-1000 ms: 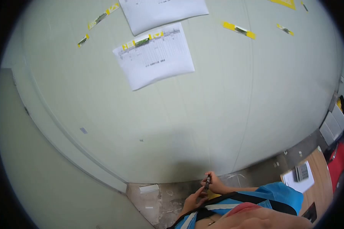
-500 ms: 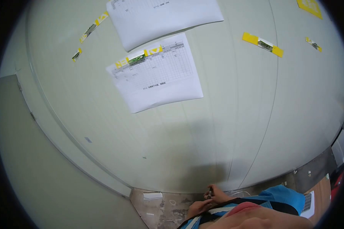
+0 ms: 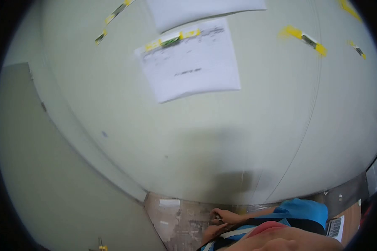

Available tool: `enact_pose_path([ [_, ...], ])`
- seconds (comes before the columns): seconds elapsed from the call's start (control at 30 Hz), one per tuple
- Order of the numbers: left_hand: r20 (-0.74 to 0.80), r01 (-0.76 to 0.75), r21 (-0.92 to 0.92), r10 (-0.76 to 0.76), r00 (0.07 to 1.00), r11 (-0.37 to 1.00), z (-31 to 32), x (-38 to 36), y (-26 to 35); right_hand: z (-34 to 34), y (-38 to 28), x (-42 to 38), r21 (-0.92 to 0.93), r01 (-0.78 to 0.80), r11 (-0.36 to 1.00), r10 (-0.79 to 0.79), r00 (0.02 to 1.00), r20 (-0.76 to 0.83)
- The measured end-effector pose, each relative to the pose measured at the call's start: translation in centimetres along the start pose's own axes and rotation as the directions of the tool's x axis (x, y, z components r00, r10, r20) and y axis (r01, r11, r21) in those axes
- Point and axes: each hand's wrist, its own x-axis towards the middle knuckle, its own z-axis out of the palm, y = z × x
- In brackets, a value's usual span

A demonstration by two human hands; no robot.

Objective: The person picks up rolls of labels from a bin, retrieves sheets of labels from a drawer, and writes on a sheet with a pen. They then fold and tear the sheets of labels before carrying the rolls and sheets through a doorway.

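My right hand (image 3: 225, 216) is low in the view, its fingers curled round a small dark object that is too small to name. Just below it is my left hand (image 3: 213, 230), close to the front of my body, its fingers partly hidden and blurred. In front of me a printed sheet (image 3: 197, 62) hangs on the pale wall (image 3: 134, 125), fixed with yellow tape along its top edge. Above it hangs another white sheet (image 3: 205, 9), cut off by the frame.
Yellow tape strips (image 3: 309, 40) mark the wall on both sides. A grey door (image 3: 50, 167) stands at the left. Below are the worn floor (image 3: 184, 226) and, at lower right, a wooden surface (image 3: 352, 219) with a keypad-like item (image 3: 334, 228) on white paper.
The wall and sheets have shifted up and to the right in view, with blur. My right hand has moved left with the small object, over my left hand.
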Motion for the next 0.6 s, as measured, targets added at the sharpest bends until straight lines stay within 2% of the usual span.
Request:
enact_pose_path([
  [0.07,-0.092,0.020,0.000,-0.020,0.996,1.000,-2.6,-3.2,4.5,3.1,-0.5,1.0,-0.016,0.119,0.993,-0.114,0.979,0.170],
  [0.1,-0.119,0.043,-0.011,-0.044,0.992,0.999,-1.9,-5.7,3.9,5.2,-0.9,1.1,-0.017,0.113,0.993,-0.107,0.973,0.206],
  [0.13,-0.248,0.016,0.103,0.010,0.969,0.995,-0.9,-8.4,2.7,7.3,-1.6,1.1,-0.026,0.217,0.976,-0.203,0.945,0.256],
  [0.17,-0.370,0.016,0.221,0.069,0.926,0.975,-0.7,-10.6,4.2,9.6,-2.1,1.1,-0.025,0.318,0.948,-0.295,0.902,0.314],
  [0.2,-0.494,-0.034,0.184,0.122,0.861,0.982,-0.2,-13.1,5.7,12.2,-2.5,1.2,-0.068,0.341,0.938,-0.298,0.888,0.350],
  [0.23,-0.627,-0.060,0.165,0.152,0.764,0.984,-1.6,-14.8,9.4,15.2,-2.1,1.5,0.061,0.335,0.940,-0.334,0.871,0.360],
  [0.27,-0.699,0.093,0.197,0.073,0.711,0.976,-1.3,-18.0,11.3,18.7,-1.9,1.5,0.192,0.310,0.931,-0.362,0.842,0.399],
  [0.3,-0.765,0.165,0.153,0.011,0.644,0.974,-1.0,-21.1,13.1,21.9,-2.5,1.4,0.300,0.373,0.878,-0.470,0.790,0.393],
  [0.33,-0.831,0.239,0.098,-0.052,0.553,0.966,-0.5,-24.5,15.0,25.5,-3.8,1.1,0.357,0.311,0.881,-0.456,0.757,0.468],
  [0.37,-0.843,0.336,0.160,-0.048,0.535,0.928,-0.3,-28.5,16.6,29.3,-5.3,1.0,0.470,0.426,0.774,-0.625,0.635,0.454],
  [0.4,-0.847,0.430,0.212,-0.054,0.528,0.877,0.2,-33.0,18.0,33.4,-7.5,0.3,0.432,0.249,0.867,-0.477,0.665,0.574],
  [0.43,-0.888,0.505,0.238,-0.025,0.460,0.829,1.5,-37.3,18.8,37.8,-9.1,-0.4,0.295,0.140,0.945,-0.304,0.704,0.641],
  [0.5,-0.932,0.693,0.153,-0.129,0.338,0.704,3.7,-44.8,21.3,46.1,-11.0,-1.5,0.368,0.252,0.895,-0.444,0.590,0.675],
  [0.57,-0.977,0.744,0.093,-0.084,0.196,0.662,5.6,-52.0,23.3,54.1,-12.7,-2.1,0.311,0.224,0.924,-0.380,0.443,0.812],
  [0.6,-0.985,0.755,0.039,-0.100,0.137,0.655,6.2,-54.8,24.6,57.2,-13.5,-2.5,0.323,0.170,0.931,-0.365,0.404,0.839],
])
